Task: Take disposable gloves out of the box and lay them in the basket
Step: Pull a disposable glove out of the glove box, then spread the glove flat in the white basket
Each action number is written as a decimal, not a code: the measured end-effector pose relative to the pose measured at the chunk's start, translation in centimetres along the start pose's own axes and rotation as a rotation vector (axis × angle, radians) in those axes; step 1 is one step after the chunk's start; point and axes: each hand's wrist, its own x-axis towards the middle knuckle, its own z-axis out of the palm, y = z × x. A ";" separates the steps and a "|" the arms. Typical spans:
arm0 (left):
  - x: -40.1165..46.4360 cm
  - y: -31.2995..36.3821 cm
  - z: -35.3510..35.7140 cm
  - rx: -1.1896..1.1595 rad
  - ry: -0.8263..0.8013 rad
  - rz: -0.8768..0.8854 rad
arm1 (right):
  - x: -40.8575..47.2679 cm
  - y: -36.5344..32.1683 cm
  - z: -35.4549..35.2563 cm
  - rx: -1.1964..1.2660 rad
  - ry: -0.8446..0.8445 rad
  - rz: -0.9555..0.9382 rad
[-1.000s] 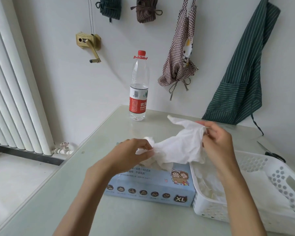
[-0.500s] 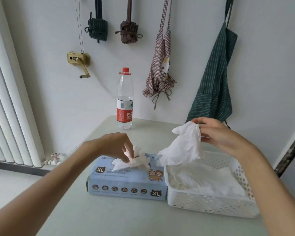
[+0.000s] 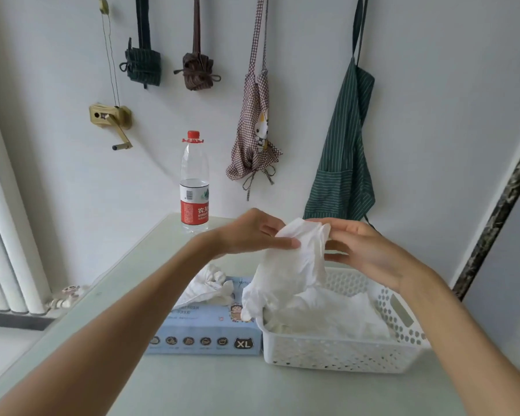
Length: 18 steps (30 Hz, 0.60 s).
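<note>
A white disposable glove (image 3: 291,265) hangs above the left end of the white perforated basket (image 3: 336,352). My left hand (image 3: 252,232) pinches its upper left edge and my right hand (image 3: 364,250) pinches its upper right edge. Its lower end dangles over the basket's near left corner. Several white gloves (image 3: 336,316) lie inside the basket. The blue glove box (image 3: 204,331) marked XL stands just left of the basket, with crumpled gloves (image 3: 210,286) sticking out of its top opening.
A water bottle (image 3: 194,184) with a red cap stands at the table's back edge. Aprons (image 3: 342,163) and folded cloth bundles hang on the wall behind. A radiator (image 3: 3,235) is at the left; the pale table (image 3: 252,388) extends toward me.
My left hand let go of the gloves at the box and rose to the right to take the hanging glove's edge. The glove now hangs between both hands over the basket.
</note>
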 end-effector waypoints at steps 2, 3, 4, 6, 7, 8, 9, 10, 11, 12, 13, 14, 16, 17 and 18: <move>0.5 0.3 0.3 -0.005 0.095 0.038 | -0.5 0.2 -0.3 0.149 -0.006 0.025; 0.7 0.5 0.5 -0.007 0.139 0.057 | -0.6 0.4 -0.3 0.145 -0.001 0.037; 0.9 0.6 0.6 -0.002 0.180 0.071 | -0.6 0.6 0.0 0.069 0.026 0.039; 1.2 0.7 0.7 0.023 0.217 0.083 | -0.4 0.9 0.6 -0.164 0.156 -0.005; 1.3 0.7 0.7 0.041 0.205 0.075 | -0.2 1.1 0.7 -0.228 0.247 -0.047; 1.4 0.7 0.6 0.064 0.174 0.060 | -0.1 1.2 0.5 -0.220 0.330 -0.076; 1.3 0.6 0.5 0.091 0.134 0.041 | 0.0 1.3 0.1 -0.174 0.383 -0.085; 1.1 0.6 0.3 0.114 0.091 0.029 | 0.0 1.2 -0.4 -0.122 0.409 -0.080; 0.9 0.5 0.2 0.124 0.059 0.021 | 0.0 1.1 -1.0 -0.087 0.421 -0.072; 0.7 0.4 0.0 0.112 0.039 0.018 | -0.1 1.1 -1.5 -0.073 0.424 -0.069; 0.7 0.2 -0.1 0.077 0.026 0.022 | -0.2 1.0 -2.0 -0.074 0.425 -0.074; 0.8 -0.1 -0.2 0.029 0.020 0.019 | -0.4 1.0 -2.4 -0.081 0.421 -0.083; 0.9 -0.2 -0.1 -0.065 0.019 0.002 | -0.9 0.7 -3.0 -0.092 0.416 -0.131; 1.0 -0.3 0.0 -0.097 0.026 -0.002 | -1.1 0.5 -3.3 -0.100 0.426 -0.160; 1.1 -0.2 0.1 -0.124 0.035 0.006 | -1.3 0.4 -3.7 -0.116 0.444 -0.186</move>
